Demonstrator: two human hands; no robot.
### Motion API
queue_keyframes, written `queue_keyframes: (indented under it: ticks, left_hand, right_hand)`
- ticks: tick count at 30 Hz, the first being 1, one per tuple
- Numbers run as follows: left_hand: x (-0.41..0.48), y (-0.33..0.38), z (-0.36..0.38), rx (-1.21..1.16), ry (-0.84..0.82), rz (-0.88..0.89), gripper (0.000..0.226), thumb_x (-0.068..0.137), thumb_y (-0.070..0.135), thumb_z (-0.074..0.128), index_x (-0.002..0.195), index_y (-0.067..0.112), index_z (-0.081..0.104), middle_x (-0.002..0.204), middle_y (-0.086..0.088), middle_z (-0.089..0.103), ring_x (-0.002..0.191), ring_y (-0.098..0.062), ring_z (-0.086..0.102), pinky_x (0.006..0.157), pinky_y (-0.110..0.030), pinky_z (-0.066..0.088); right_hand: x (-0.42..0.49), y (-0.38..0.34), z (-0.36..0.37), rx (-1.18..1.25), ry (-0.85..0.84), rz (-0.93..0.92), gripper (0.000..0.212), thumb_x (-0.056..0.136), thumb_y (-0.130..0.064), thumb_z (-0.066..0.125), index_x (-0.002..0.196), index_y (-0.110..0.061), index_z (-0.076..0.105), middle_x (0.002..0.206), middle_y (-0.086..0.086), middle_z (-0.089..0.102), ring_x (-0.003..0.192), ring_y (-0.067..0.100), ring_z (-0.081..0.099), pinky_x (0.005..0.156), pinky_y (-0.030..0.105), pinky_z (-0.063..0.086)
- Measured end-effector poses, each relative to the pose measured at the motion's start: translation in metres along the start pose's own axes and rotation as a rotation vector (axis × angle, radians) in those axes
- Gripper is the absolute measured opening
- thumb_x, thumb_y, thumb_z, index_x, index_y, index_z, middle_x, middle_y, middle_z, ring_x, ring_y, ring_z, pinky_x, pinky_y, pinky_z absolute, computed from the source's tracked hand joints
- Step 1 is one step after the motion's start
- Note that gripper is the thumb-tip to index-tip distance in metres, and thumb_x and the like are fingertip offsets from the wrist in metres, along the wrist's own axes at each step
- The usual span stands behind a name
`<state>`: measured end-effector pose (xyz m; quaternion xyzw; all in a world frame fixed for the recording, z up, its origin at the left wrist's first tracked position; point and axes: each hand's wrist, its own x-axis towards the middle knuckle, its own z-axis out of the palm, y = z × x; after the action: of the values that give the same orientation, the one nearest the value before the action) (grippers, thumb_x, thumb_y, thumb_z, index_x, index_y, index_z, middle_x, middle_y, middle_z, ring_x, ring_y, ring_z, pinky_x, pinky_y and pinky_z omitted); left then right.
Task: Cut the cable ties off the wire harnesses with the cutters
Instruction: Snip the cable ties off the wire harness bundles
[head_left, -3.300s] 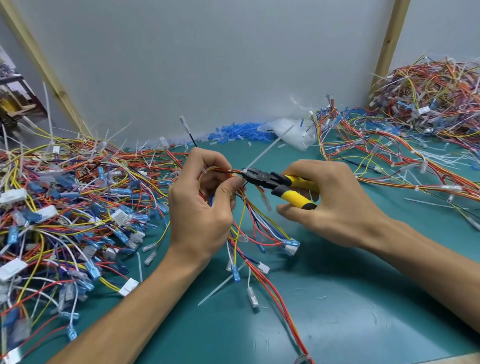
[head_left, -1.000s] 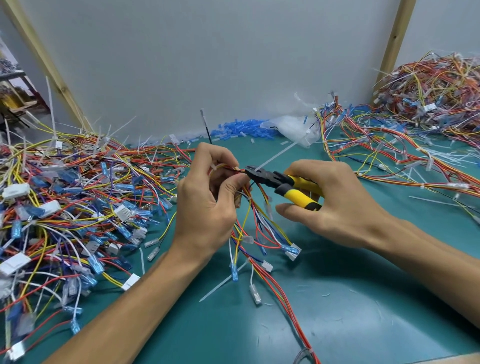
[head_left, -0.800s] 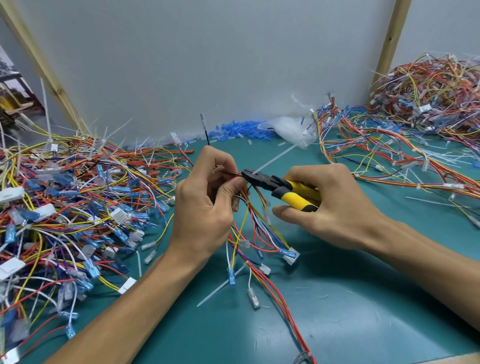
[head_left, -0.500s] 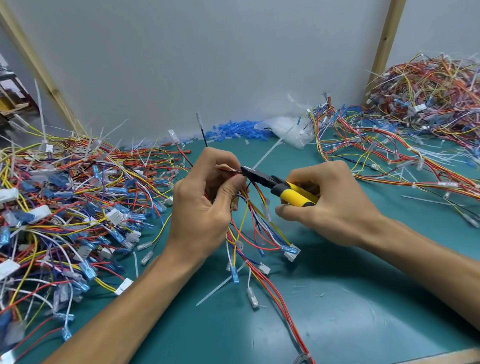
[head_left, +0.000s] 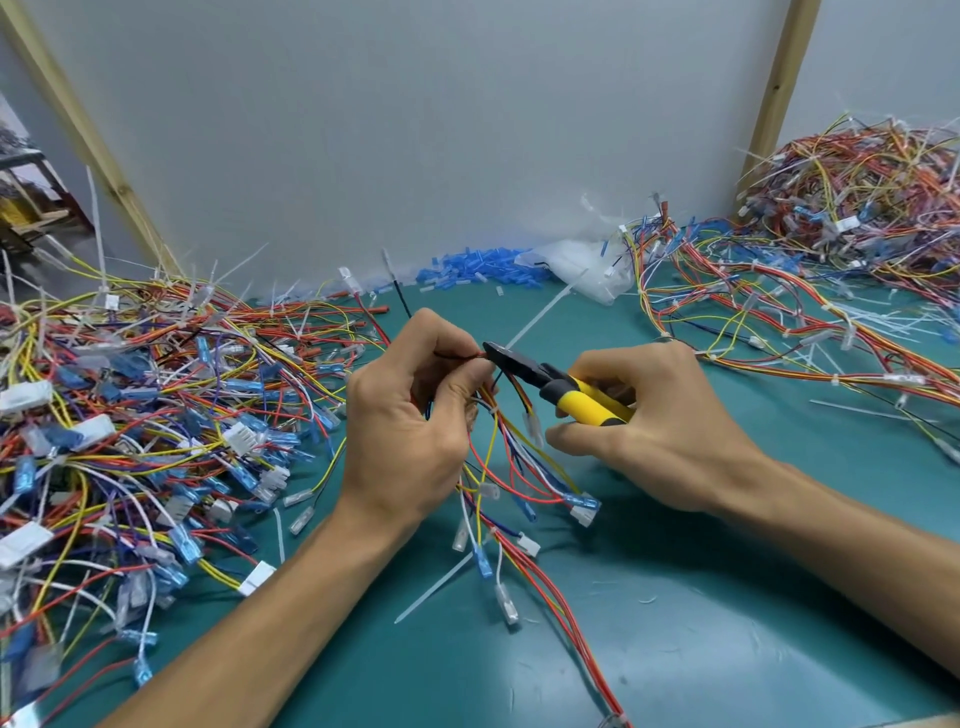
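My left hand (head_left: 410, 421) grips a wire harness (head_left: 511, 467) of red, yellow, white and blue wires above the green mat; its loose ends with blue and white connectors hang down to the mat. My right hand (head_left: 660, 431) grips the yellow-handled cutters (head_left: 558, 387). Their black jaws touch the wires right at my left fingertips. A white cable tie (head_left: 540, 317) sticks up and away from the jaws towards the wall.
A large tangle of harnesses (head_left: 135, 415) fills the left of the green mat (head_left: 701, 623). More harnesses (head_left: 841, 249) pile up at the back right. Blue terminals (head_left: 478, 270) and a clear bag (head_left: 582, 265) lie by the wall. A loose cut tie (head_left: 434, 587) lies near me.
The cutter jaws have moved slightly left, closer onto the wires at my left fingertips. Both hands otherwise stay in place with the same grips.
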<state>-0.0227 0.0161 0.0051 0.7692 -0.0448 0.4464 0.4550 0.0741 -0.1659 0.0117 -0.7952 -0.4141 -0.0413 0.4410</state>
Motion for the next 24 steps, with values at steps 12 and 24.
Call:
queue_keyframes:
  ticks: [12, 24]
  left_hand:
    - [0.002, 0.0012, -0.0048, -0.009, -0.095, -0.004, 0.018, 0.094, 0.001, 0.063, 0.096, 0.017, 0.055, 0.074, 0.003, 0.065, 0.063, -0.019, 0.067, 0.057, -0.025, 0.048]
    - [0.0004, 0.0018, -0.0028, 0.034, -0.054, 0.04, 0.014, 0.096, 0.007, 0.065, 0.098, 0.018, 0.057, 0.078, 0.01, 0.065, 0.067, -0.013, 0.069, 0.06, -0.02, 0.05]
  right_hand:
    - [0.0052, 0.0041, -0.0077, -0.174, 0.018, -0.233, 0.016, 0.079, -0.023, 0.077, 0.083, -0.015, 0.064, 0.069, -0.009, 0.054, 0.069, 0.011, 0.053, 0.06, 0.014, 0.035]
    - [0.0008, 0.0011, -0.0057, -0.101, -0.004, -0.076, 0.025, 0.072, -0.031, 0.066, 0.066, -0.008, 0.062, 0.058, 0.015, 0.04, 0.056, 0.013, 0.023, 0.049, 0.042, 0.025]
